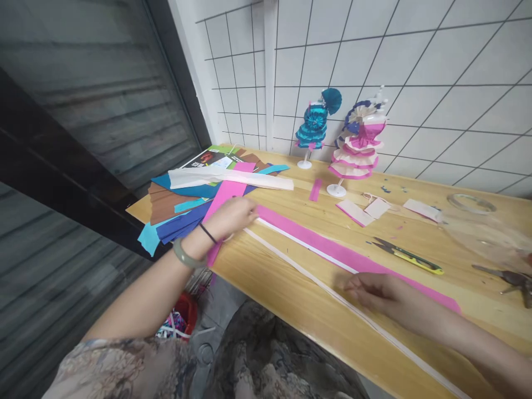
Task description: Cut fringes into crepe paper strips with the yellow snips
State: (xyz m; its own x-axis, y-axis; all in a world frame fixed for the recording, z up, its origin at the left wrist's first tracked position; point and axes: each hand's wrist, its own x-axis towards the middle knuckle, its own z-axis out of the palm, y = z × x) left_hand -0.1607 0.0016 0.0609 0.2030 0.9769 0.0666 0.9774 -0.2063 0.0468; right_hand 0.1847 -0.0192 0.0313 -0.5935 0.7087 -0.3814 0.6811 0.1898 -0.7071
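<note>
- While the person is working at the wooden table [257,274], a long pink strip [316,239] is lying across its near part, slanting down toward the right.
- A white band [305,245] is running along the strip's near edge.
- The left hand [239,215] is reaching the strip's left end; its fingers are curling close together, but I cannot tell whether they are pinching anything.
- The right hand [376,291] is hovering or resting by the white band farther along; its fingertips are bunching together, blurred, so I cannot tell what they are gripping.
- A thin pale ribbon [291,262] is stretching from beside the left hand toward the lower right, passing just below the right fingertips.
- Beyond the pink strip, yellow-handled snips [409,256] are lying near folded pink-and-white pieces [355,212].
- Two frilled figures, one blue [315,124] and one pink and cream [359,158], are standing toward the wall.
- Left of them, a white paper [249,178] is lying over coloured sheets.
</note>
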